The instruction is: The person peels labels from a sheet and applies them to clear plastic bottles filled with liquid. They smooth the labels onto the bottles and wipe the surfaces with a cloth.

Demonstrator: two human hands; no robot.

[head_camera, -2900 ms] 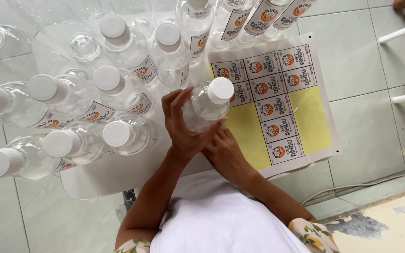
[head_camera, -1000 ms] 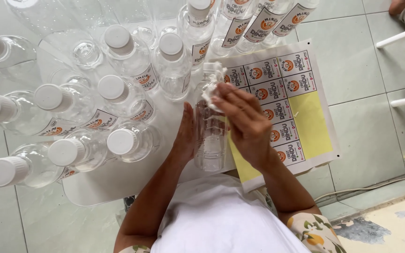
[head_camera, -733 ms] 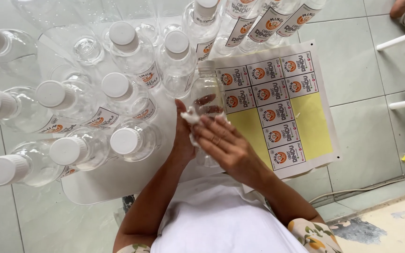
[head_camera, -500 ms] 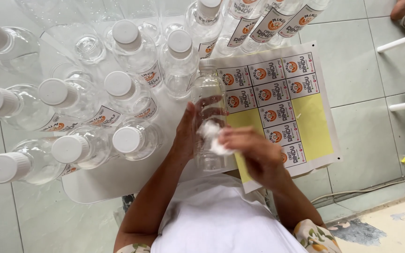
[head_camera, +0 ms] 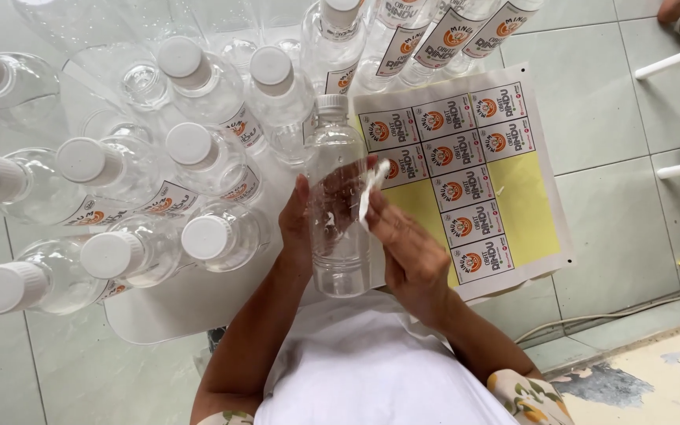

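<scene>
A clear empty bottle (head_camera: pixel 338 205) is gripped from behind by the left hand (head_camera: pixel 297 224). A white sticker (head_camera: pixel 371 189) is pinched against its side by the right hand (head_camera: pixel 411 252) fingers (head_camera: pixel 379 216), beside the label sheet (head_camera: pixel 513 197).

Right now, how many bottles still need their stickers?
Several capped bottles at the left already wear labels. The left hand holds a clear bottle while the right hand presses a white sticker onto it. The sticker sheet still carries many stickers; a few bottles look bare, the count unclear.
</scene>
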